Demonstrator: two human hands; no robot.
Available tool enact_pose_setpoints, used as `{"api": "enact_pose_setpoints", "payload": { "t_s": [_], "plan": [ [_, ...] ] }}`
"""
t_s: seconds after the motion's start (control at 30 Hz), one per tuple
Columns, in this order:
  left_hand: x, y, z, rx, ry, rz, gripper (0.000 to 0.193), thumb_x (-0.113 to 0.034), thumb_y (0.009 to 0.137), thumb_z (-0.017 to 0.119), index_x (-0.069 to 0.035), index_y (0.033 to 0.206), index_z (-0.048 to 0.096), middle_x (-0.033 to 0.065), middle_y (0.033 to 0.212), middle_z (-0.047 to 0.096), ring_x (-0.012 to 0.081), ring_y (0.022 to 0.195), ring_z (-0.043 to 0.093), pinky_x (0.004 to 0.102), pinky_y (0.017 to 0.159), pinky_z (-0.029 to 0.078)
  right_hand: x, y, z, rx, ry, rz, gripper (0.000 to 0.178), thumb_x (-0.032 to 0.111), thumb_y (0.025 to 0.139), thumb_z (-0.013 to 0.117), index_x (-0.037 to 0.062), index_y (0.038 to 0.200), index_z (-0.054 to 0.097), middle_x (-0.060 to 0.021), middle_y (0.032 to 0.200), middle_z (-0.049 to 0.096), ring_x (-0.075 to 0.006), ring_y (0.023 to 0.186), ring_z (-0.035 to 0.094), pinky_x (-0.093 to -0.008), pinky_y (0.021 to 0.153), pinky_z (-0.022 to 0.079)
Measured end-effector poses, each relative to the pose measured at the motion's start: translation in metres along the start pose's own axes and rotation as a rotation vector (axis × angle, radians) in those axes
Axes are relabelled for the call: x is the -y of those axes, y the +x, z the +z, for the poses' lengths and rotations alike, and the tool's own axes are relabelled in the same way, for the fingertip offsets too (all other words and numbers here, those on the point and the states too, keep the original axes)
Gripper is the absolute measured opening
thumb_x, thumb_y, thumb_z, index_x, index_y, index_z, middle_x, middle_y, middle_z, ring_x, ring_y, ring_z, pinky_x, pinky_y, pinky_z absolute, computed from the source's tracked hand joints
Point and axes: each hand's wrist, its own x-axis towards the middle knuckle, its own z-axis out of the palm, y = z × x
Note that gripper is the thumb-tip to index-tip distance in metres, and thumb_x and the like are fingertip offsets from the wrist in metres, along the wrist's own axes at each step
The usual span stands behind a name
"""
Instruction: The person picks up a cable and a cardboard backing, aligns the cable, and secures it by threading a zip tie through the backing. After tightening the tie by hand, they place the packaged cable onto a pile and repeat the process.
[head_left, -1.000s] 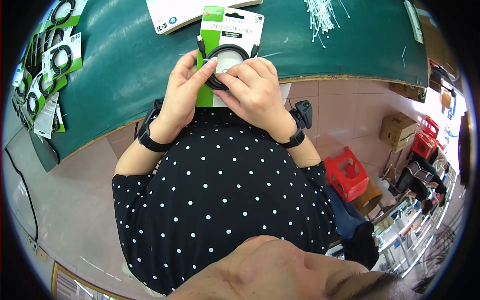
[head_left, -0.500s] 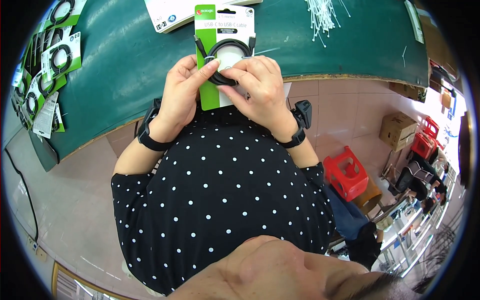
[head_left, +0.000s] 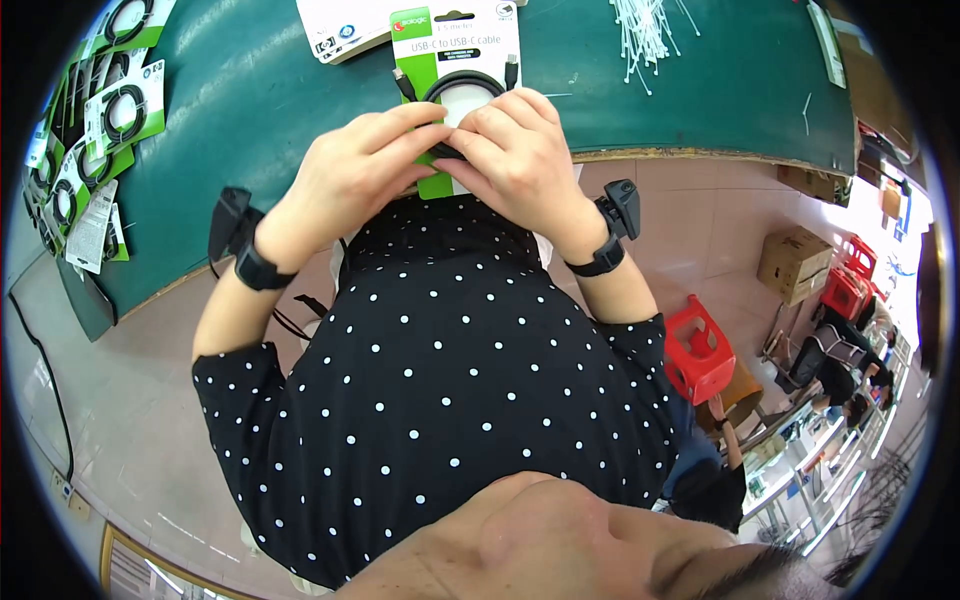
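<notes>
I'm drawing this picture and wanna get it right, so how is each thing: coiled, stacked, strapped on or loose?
Black cable: coiled, against the card
Green-and-white card: upper part uncovered, lower part mostly behind hands
Left hand: fingers bent, tips at the coil
Right hand: fingers curled over the coil
Wristband: strapped on the left wrist
White ties: loose, heaped
Packaged cables: coiled on cards, overlapping

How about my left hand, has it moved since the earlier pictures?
Yes. Judged against the pile of carded cables on the green tabletop, your left hand has turned, its wrist swinging left, toward that pile.
</notes>
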Motion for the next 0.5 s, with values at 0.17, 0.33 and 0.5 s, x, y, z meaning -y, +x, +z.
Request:
{"api": "enact_pose_setpoints", "payload": {
  "t_s": [0.17, 0.33, 0.5],
  "plan": [
    [0.018, 0.017, 0.000, 0.147, 0.079, 0.211, 0.033, -0.014, 0.073, 0.071, -0.006, 0.103, 0.059, 0.0042, 0.100, 0.057, 0.0228, 0.080, 0.061, 0.0321, 0.066, 0.051, -0.023, 0.004, -0.028, 0.103, 0.067, -0.064, 0.028, 0.019, 0.065, 0.078, 0.0106, 0.090, 0.067, 0.0019, 0.091, 0.062, -0.0204, 0.087, 0.056, -0.0343, 0.080, 0.044],
    [0.026, 0.022, 0.004, 0.208, 0.066, 0.279, 0.027, -0.016, 0.075, 0.070, -0.006, 0.096, 0.058, 0.0045, 0.097, 0.056, 0.0224, 0.081, 0.060, 0.0333, 0.065, 0.051, -0.032, 0.009, -0.036, 0.202, 0.048, -0.100, 0.027, 0.019, 0.065, 0.077, 0.0110, 0.089, 0.067, 0.0033, 0.094, 0.062, -0.0204, 0.088, 0.055, -0.0344, 0.078, 0.047],
    [0.030, 0.024, 0.011, 0.186, 0.014, 0.265, 0.024, -0.016, 0.075, 0.071, -0.004, 0.091, 0.058, 0.0069, 0.095, 0.057, 0.0253, 0.076, 0.059, 0.0343, 0.064, 0.049, -0.042, 0.010, -0.036, 0.268, 0.069, -0.147, 0.025, 0.019, 0.067, 0.077, 0.0109, 0.088, 0.066, 0.0038, 0.093, 0.062, -0.0199, 0.088, 0.055, -0.0335, 0.077, 0.047]
  ]
}}
